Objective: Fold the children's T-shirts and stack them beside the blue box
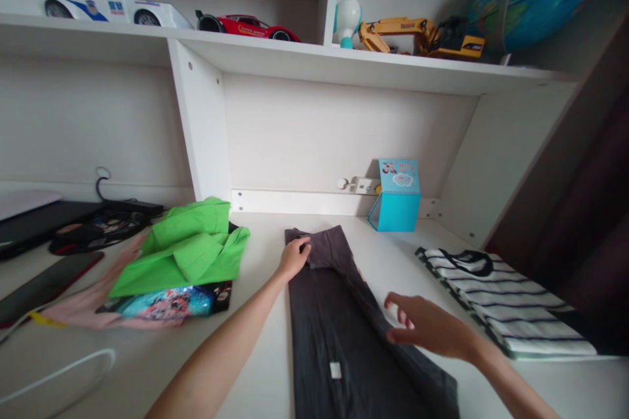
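Note:
A dark grey garment (339, 334) lies lengthwise on the white desk (265, 373) in front of me, a small white tag near its middle. My left hand (293, 256) pinches the garment's far left corner, fingers closed on the cloth. My right hand (426, 326) hovers just over the garment's right edge, fingers spread and holding nothing.
A pile of folded clothes, green shirt (187, 249) on top, lies at the left. A folded striped shirt (506, 301) lies at the right. A blue box (397, 200) stands at the back wall. Dark devices and cables sit far left. Toy cars, an excavator and a globe fill the shelf above.

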Action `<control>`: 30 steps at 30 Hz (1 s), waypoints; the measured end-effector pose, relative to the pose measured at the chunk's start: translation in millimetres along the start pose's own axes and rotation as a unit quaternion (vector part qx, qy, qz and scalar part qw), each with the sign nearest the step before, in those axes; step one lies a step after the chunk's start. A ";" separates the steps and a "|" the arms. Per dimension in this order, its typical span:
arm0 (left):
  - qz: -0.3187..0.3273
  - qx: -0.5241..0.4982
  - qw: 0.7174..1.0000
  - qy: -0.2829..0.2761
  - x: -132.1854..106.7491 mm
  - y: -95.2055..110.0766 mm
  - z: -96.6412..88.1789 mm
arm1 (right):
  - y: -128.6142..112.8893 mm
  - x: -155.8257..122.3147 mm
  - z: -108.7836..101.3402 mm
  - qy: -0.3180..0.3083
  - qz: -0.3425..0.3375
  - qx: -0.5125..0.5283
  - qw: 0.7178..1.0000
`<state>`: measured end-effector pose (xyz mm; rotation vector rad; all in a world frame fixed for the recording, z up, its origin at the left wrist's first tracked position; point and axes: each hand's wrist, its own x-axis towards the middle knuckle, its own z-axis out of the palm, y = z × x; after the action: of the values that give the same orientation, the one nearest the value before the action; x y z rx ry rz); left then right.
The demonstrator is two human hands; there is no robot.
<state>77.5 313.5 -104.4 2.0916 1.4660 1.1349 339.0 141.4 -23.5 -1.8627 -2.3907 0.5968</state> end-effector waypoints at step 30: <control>0.018 0.253 0.961 -0.114 -8.1 6.2 4.4 | -20.6 126.7 14.1 0.082 -0.064 -0.064 0.992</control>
<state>83.6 304.4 -106.2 2.4843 1.7403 0.5324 281.6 253.0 -54.1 -1.7097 -2.4682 0.2745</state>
